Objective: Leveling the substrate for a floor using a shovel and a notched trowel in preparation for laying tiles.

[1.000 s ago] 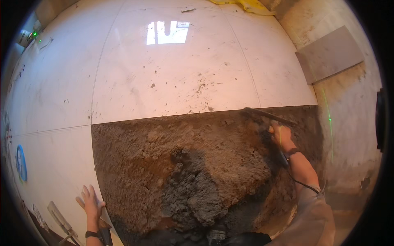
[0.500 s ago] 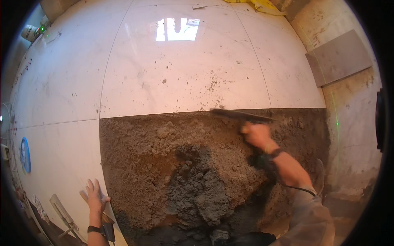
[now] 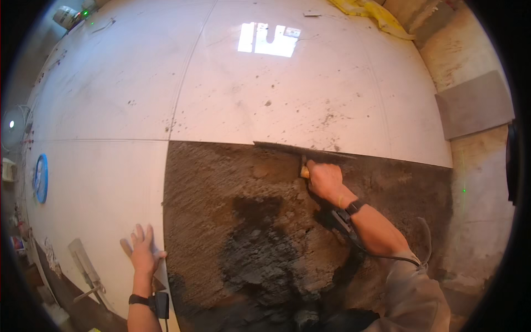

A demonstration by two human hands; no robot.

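Observation:
My right hand (image 3: pixel 326 180) is closed round the yellowish handle of a trowel (image 3: pixel 287 148). Its long, dark blade lies along the far border of the brown mortar bed (image 3: pixel 215 182), right by the edge of the white floor tiles (image 3: pixel 232 105). Spread fingers of my left hand (image 3: pixel 144 252) rest on the white tile at the left, close to the mortar's left border. Nothing shows in that hand. A darker grey patch, partly in shadow, covers the middle of the bed.
Another trowel (image 3: pixel 84 263) lies on the tile left of my left hand. Beyond it is a blue ring-shaped object (image 3: pixel 41 178). A grey board (image 3: pixel 475 106) leans on the right wall. Yellow sheeting (image 3: pixel 381 21) lies far right, and mortar crumbs dot the tiles.
The trowel in my right hand has moved left along the tile edge. My left hand stays spread on the tile. The whole view has shifted and tilted a little.

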